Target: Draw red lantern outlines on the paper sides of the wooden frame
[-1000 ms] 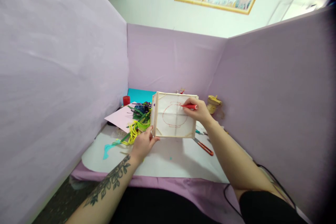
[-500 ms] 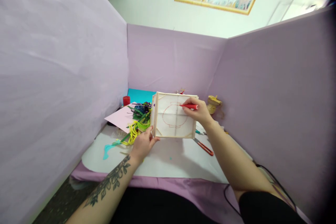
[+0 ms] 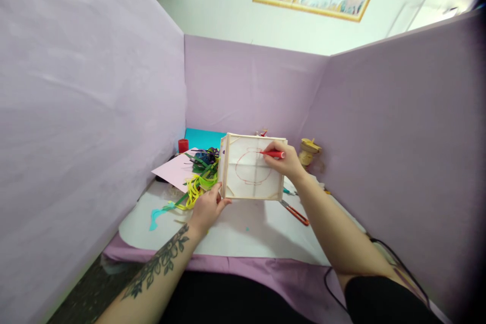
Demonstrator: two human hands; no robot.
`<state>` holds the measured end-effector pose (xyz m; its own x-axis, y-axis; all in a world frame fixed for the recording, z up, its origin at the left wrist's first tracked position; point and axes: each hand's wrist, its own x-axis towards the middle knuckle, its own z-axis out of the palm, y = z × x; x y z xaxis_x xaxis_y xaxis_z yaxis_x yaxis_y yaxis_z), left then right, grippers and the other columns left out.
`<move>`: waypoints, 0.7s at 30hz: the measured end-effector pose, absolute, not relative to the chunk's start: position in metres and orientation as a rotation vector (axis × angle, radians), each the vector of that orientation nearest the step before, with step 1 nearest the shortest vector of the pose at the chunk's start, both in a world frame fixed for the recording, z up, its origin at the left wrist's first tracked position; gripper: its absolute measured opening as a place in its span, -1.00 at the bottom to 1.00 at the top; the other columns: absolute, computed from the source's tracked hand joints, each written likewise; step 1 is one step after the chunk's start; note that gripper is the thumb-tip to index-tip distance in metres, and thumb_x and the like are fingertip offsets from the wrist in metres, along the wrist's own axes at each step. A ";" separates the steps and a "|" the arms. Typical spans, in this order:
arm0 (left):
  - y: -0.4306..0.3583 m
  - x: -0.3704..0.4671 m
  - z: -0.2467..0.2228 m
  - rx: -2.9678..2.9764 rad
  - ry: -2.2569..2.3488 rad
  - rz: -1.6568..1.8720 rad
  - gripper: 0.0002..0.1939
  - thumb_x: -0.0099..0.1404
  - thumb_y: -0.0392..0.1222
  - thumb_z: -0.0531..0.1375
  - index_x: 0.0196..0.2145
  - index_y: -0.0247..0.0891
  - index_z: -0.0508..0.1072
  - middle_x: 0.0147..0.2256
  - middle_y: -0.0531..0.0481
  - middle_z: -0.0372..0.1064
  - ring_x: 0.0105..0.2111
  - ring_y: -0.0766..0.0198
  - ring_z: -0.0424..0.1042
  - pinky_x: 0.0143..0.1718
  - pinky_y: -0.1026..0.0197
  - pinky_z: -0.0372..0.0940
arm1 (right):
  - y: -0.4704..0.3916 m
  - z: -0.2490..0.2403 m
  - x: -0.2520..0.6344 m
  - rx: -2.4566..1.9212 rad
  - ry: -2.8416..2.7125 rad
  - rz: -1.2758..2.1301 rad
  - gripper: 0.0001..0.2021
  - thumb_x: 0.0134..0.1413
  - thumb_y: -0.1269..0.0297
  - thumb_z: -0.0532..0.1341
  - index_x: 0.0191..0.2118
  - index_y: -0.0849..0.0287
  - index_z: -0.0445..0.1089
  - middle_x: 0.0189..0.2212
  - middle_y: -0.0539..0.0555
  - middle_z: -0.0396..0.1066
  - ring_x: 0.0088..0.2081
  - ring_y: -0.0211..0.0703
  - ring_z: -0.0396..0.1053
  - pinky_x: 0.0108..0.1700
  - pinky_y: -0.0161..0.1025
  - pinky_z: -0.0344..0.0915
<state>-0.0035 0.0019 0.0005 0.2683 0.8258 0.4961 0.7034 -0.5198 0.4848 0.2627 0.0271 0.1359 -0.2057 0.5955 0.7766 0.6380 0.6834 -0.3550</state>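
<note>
A box-shaped wooden frame covered in white paper [image 3: 245, 190], like a paper lantern, is tilted up facing me over the table. My left hand [image 3: 207, 208] grips its lower left corner. Between the fingers of my right hand [image 3: 286, 163] is a red marker [image 3: 274, 153], its tip at the paper near the top of a red outline. That outline is a rounded shape with short bands at top and bottom. The right edge of the frame is partly hidden behind my right hand. An orange-handled utility knife [image 3: 296, 213] lies just below the frame's right corner.
Yellow and green paper strips [image 3: 194, 190] are heaped left of the frame, near a pale pink sheet [image 3: 172, 171], a red cylinder [image 3: 183, 146] and a blue sheet [image 3: 203, 138]. A yellow wooden object [image 3: 309, 151] stands back right. Lilac partitions [image 3: 254, 83] enclose the table.
At the top of the drawing, the red band's outline looks fuller, with a rounded left end. The marker has shifted very slightly; my left hand and the frame hold their place.
</note>
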 end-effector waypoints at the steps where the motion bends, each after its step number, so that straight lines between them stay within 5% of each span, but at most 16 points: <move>1: 0.002 -0.004 0.000 2.364 1.438 1.092 -0.50 0.30 0.04 0.17 0.08 -0.32 0.29 -0.41 0.01 0.44 -0.37 0.18 0.45 -0.33 0.21 0.26 | 0.027 0.136 0.263 -0.966 -1.879 -0.047 -0.98 -0.13 0.40 0.19 -0.46 0.15 0.34 -0.51 -0.04 0.37 -0.44 -0.24 0.29 -0.32 -0.29 0.21; 16: 0.001 -0.004 0.002 2.363 1.433 1.102 -0.49 0.30 0.06 0.16 0.08 -0.32 0.29 -0.41 0.00 0.45 -0.38 0.19 0.46 -0.35 0.21 0.28 | 0.024 0.136 0.263 -0.995 -1.888 -0.030 -0.98 -0.14 0.40 0.20 -0.47 0.16 0.36 -0.52 -0.05 0.37 -0.46 -0.26 0.27 -0.34 -0.29 0.19; 21: 0.003 -0.004 0.001 2.367 1.454 1.085 -0.47 0.29 0.08 0.16 0.08 -0.33 0.29 -0.41 -0.01 0.46 -0.36 0.17 0.48 -0.33 0.21 0.28 | 0.006 0.135 0.276 -0.889 -1.410 0.056 -0.93 -0.13 0.37 0.26 -0.45 0.15 0.35 -0.52 -0.06 0.31 -0.47 -0.27 0.25 -0.39 -0.30 0.18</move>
